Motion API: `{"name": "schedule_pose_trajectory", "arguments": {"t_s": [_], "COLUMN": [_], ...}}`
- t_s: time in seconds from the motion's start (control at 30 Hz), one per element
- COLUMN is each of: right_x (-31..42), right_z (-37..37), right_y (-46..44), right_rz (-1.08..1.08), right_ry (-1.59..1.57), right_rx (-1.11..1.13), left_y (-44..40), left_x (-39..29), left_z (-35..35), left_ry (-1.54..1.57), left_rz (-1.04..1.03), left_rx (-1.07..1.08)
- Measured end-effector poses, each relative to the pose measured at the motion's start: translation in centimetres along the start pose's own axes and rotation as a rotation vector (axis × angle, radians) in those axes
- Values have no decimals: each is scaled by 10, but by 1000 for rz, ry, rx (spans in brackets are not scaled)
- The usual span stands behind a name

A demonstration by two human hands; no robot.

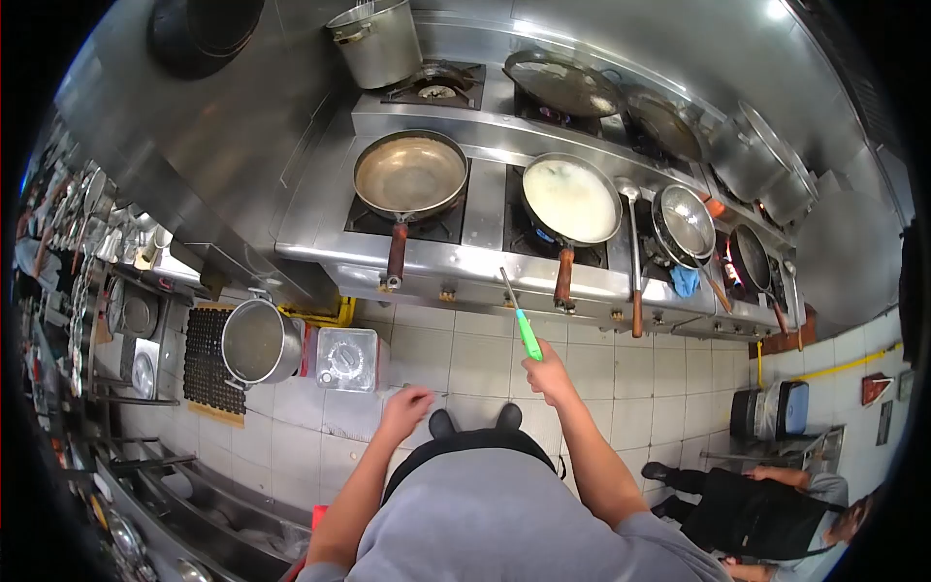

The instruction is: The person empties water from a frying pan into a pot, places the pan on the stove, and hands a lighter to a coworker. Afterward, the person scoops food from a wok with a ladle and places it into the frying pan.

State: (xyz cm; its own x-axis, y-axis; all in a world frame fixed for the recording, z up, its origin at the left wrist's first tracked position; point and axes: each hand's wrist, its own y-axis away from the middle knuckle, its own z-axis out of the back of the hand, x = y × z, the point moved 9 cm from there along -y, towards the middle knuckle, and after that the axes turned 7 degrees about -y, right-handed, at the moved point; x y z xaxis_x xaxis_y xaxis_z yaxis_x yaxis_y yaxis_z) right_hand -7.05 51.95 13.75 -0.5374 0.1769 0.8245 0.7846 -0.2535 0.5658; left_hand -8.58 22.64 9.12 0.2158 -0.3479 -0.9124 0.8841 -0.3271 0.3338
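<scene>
My right hand (550,373) is wrapped round the green handle of a long-nosed stove lighter (529,335). Its thin metal tip points up toward the stove's front edge, between two pans. My left hand (405,412) hangs over the floor with loosely curled fingers and no object visible in it. Closest to the lighter's tip is a pan of creamy white liquid (572,199) on a burner, its wooden handle toward me. To its left, a wide bare pan (410,175) rests on another burner, its handle also pointing my way.
A ladle (635,252) lies beside a strainer on a pot (685,225). Flame shows by a small pan (750,257) at right. Large pots (378,44) stand behind. A pot (260,339) and square tin (347,359) are at floor level, left. A person (766,514) is at lower right.
</scene>
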Motion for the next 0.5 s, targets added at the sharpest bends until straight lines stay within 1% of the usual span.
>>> {"name": "schedule_pose_trajectory", "arguments": {"t_s": [0.03, 0.07, 0.1, 0.17, 0.2, 0.27, 0.3, 0.37, 0.5], "right_x": [0, 0, 0, 5, 5, 12, 14, 16, 2], "right_z": [-3, -7, -10, -13, -16, -21, -20, -18, -11], "right_y": [2, 3, 5, 8, 10, 14, 16, 18, 17], "right_rz": [-10, -17, -16, 39, 42, 118, 125, 133, 67], "right_ry": [27, 56, 53, 150, 144, 161, 153, 206, 156], "right_rx": [13, 27, 28, 12, 10, 7, 5, 1, 7], "left_y": [-5, -7, -11, -27, -34, -36, -37, -42, -38], "left_x": [-59, -117, -160, -195, -202, -217, -220, -212, -215], "left_z": [-17, -29, -43, -73, -82, -110, -115, -130, -136], "left_ry": [-106, -238, -369, -544, -549, -649, -657, -837, -877], "left_rz": [-131, -276, -421, -695, -699, -837, -844, -789, -811], "left_rx": [57, 69, 80, 70, 73, 210, 212, 357, 374]}}
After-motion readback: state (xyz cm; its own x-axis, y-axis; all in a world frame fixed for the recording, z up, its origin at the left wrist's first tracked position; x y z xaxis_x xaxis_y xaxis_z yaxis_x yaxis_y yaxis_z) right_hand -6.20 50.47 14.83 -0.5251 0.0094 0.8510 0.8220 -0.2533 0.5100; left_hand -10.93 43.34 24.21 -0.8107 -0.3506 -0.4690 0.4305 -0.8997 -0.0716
